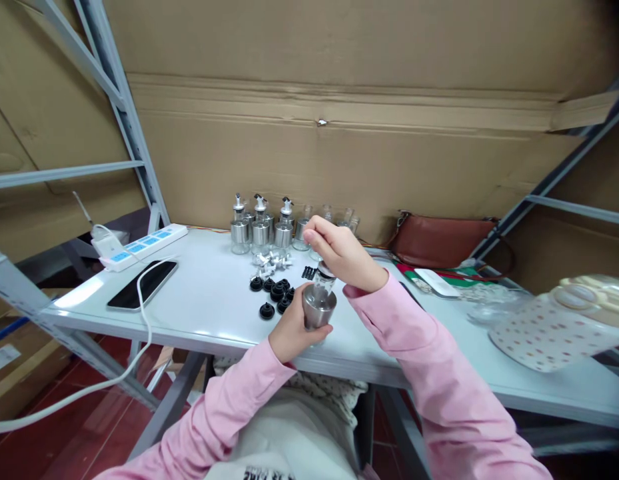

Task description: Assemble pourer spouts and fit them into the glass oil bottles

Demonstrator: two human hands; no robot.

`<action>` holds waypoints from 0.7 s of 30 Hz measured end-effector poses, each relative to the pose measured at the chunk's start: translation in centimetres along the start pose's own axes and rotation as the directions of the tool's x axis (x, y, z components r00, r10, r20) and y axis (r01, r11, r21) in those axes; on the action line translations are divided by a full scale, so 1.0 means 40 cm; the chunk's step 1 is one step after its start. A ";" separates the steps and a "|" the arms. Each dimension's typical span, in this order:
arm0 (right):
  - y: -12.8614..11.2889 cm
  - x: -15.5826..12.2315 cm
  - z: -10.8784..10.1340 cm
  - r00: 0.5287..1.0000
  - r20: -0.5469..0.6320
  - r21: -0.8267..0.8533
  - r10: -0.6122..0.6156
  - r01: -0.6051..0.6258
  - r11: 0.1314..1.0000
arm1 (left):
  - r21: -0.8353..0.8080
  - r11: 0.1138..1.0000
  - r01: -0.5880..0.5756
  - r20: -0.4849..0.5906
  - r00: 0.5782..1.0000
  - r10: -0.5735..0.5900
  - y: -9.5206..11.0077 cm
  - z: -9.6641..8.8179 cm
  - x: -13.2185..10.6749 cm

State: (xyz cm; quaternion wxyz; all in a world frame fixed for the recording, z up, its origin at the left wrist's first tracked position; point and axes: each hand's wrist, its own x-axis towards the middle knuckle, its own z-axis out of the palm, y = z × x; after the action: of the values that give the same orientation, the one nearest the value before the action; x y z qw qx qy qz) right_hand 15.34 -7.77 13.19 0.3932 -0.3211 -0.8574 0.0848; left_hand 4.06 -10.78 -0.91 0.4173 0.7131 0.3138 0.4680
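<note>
My left hand (292, 323) is wrapped round a small glass bottle with a brushed-metal sleeve (319, 308), held upright just above the table's front edge. Over the bottle's mouth my right hand (345, 252) is closed, its fingers curled down; what they grip at the neck is hidden. A pale ring shows below that hand, on top of the glass neck. Left of the bottle lie several round black stoppers (278, 291). Behind these is a pile of silver pourer spouts (272, 262), with small black pieces (309, 272) lined up to its right.
Similar bottles (260, 233) stand at the back, some topped with spouts. A phone (143, 285), a power strip (146, 247) and a white cable are on the left. To the right are a brown bag (439, 240), a white flat device (436, 283) and a dotted container (554, 330).
</note>
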 end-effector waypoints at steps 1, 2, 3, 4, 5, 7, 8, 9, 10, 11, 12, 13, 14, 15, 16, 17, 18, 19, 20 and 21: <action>0.001 0.002 0.000 1.000 0.024 -0.013 -0.005 0.005 1.000 | 0.001 1.000 0.001 -0.001 1.000 -0.001 0.001 0.000 0.000; 0.002 0.004 -0.001 0.999 0.047 -0.026 -0.007 0.008 1.000 | 0.002 1.000 0.001 0.000 1.000 -0.001 0.002 -0.001 0.000; 0.003 0.005 -0.002 0.998 0.066 -0.041 -0.007 0.010 0.999 | 0.004 1.000 0.001 0.002 1.000 -0.001 0.002 -0.001 0.000; 0.004 0.005 -0.002 0.997 0.077 -0.055 -0.006 0.010 0.998 | 0.006 1.000 -0.001 0.006 1.000 0.001 0.003 -0.002 0.000; 0.005 0.004 -0.002 0.997 0.082 -0.066 -0.006 0.011 0.998 | 0.008 1.000 -0.002 0.011 1.000 0.002 0.004 -0.002 0.000; 0.006 -0.002 0.000 0.997 0.075 -0.086 -0.015 0.021 0.996 | 0.011 1.000 -0.002 0.012 1.000 0.002 0.004 -0.001 0.001; 0.006 -0.006 0.002 0.997 0.072 -0.096 -0.023 0.030 0.995 | 0.009 1.000 0.002 0.012 1.000 -0.002 0.004 -0.001 0.002; 0.005 -0.011 0.005 0.997 0.070 -0.107 -0.032 0.040 0.993 | 0.005 1.000 0.005 0.013 1.000 -0.005 0.005 -0.001 0.002; 0.004 -0.015 0.008 0.997 0.073 -0.117 -0.041 0.049 0.992 | -0.001 1.000 0.005 0.017 1.000 -0.005 0.004 0.000 0.003; 0.003 -0.018 0.011 0.996 0.077 -0.126 -0.046 0.056 0.990 | -0.008 1.000 0.004 0.020 1.000 -0.003 0.004 0.000 0.004; 0.002 -0.020 0.014 0.996 0.081 -0.133 -0.046 0.056 0.990 | -0.013 1.000 0.000 0.024 1.000 0.000 0.003 0.000 0.004; 0.001 -0.022 0.017 0.996 0.082 -0.136 -0.042 0.053 0.989 | -0.016 1.000 -0.003 0.025 1.000 0.003 0.001 0.000 0.004; 0.000 -0.023 0.019 0.996 0.081 -0.136 -0.034 0.045 0.990 | -0.016 1.000 -0.007 0.025 1.000 0.007 -0.001 -0.001 0.004; 0.000 -0.024 0.021 0.997 0.078 -0.131 -0.026 0.036 0.991 | -0.012 1.000 -0.011 0.024 1.000 0.011 -0.002 -0.001 0.004; 0.001 -0.024 0.021 0.997 0.070 -0.121 -0.019 0.027 0.992 | -0.007 1.000 -0.014 0.024 1.000 0.014 -0.004 -0.001 0.003; 0.001 -0.025 0.022 0.998 0.058 -0.108 -0.014 0.021 0.994 | -0.003 1.000 -0.015 0.026 1.000 0.015 -0.005 -0.002 0.003; 0.002 -0.026 0.022 0.999 0.045 -0.092 -0.011 0.015 0.996 | 0.000 1.000 -0.015 0.029 0.999 0.015 -0.005 -0.002 0.003; 0.002 -0.027 0.022 0.999 0.034 -0.074 -0.008 0.011 0.997 | 0.002 1.000 -0.014 0.031 0.999 0.014 -0.005 -0.002 0.004; 0.003 -0.027 0.022 1.000 0.023 -0.058 -0.006 0.007 0.998 | 0.002 1.000 -0.012 0.032 0.999 0.012 -0.004 -0.002 0.004; 0.002 -0.028 0.022 1.000 0.015 -0.044 -0.003 0.003 0.999 | 0.002 1.000 -0.012 0.031 0.999 0.012 -0.003 -0.002 0.005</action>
State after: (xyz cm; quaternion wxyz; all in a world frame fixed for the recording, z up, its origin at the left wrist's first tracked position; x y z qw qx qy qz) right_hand 15.27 -8.28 11.85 0.3796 -0.3278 -0.8625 0.0677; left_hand 4.05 -10.54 -0.93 0.4187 0.7226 0.3033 0.4589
